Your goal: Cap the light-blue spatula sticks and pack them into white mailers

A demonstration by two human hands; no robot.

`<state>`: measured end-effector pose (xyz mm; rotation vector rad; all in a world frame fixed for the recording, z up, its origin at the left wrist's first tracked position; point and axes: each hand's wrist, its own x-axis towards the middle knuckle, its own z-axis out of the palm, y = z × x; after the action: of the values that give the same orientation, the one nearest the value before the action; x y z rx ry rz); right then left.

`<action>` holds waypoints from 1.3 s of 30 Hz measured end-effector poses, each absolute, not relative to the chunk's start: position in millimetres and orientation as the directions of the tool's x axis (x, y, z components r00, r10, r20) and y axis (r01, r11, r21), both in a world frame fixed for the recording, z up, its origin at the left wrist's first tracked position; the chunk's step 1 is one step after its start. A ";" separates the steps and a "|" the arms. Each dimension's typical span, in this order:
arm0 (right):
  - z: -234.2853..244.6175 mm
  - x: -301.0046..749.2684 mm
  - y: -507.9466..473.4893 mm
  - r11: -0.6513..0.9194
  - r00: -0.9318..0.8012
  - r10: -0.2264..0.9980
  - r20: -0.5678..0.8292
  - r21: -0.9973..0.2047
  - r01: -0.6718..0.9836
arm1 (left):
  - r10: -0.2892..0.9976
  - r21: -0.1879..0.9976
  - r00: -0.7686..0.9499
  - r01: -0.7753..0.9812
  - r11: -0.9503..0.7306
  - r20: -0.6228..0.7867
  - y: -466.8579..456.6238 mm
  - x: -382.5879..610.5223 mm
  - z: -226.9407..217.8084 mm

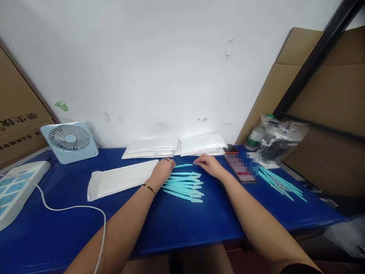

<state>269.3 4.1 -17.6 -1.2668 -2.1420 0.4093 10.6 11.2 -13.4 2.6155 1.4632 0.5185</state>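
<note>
Several light blue plastic sticks (184,185) lie in a row on the blue table (176,224). One more blue stick (184,165) lies just behind the row, between my two hands. My left hand (163,171), with rings and a bracelet, pinches its left end with curled fingers. My right hand (208,164) pinches its right end. An open white padded envelope (122,179) lies flat just left of my left hand.
Two stacks of white padded envelopes (173,147) lean by the wall. A phone (241,167), more blue sticks (281,183), a plastic bag (281,139) and a bottle (254,137) are at the right. A small fan (70,140) and a power strip (17,186) with a white cable sit left. Cardboard boxes flank both sides.
</note>
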 end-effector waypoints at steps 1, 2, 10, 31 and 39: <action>-17.6 267.9 4.2 0.497 -0.363 0.867 0.340 -0.541 0.679 | 0.847 0.257 0.475 0.810 -0.527 0.240 11.0 10.7 -13.0; -17.9 266.4 4.5 0.497 -0.366 0.867 0.338 -0.542 0.678 | 0.850 0.264 0.471 0.810 -0.523 0.237 10.8 10.9 -12.6; -13.2 253.2 -4.4 0.523 -0.405 0.851 0.335 -0.614 0.591 | 0.811 0.288 0.522 0.760 -0.583 0.264 5.2 16.9 -1.4; 20.0 209.8 -75.1 0.494 -0.541 0.838 -0.069 -0.327 0.806 | 0.647 0.024 0.762 0.648 -0.762 -0.015 -36.5 22.4 14.1; 10.1 199.9 -61.6 0.559 -0.561 0.827 -0.027 -0.070 0.826 | 0.700 -0.009 0.714 0.700 -0.714 0.035 -43.6 35.1 -1.8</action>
<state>199.9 -61.6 10.1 -1.4670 -2.7658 0.1172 35.1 -43.6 -1.8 2.9276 1.1958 0.0461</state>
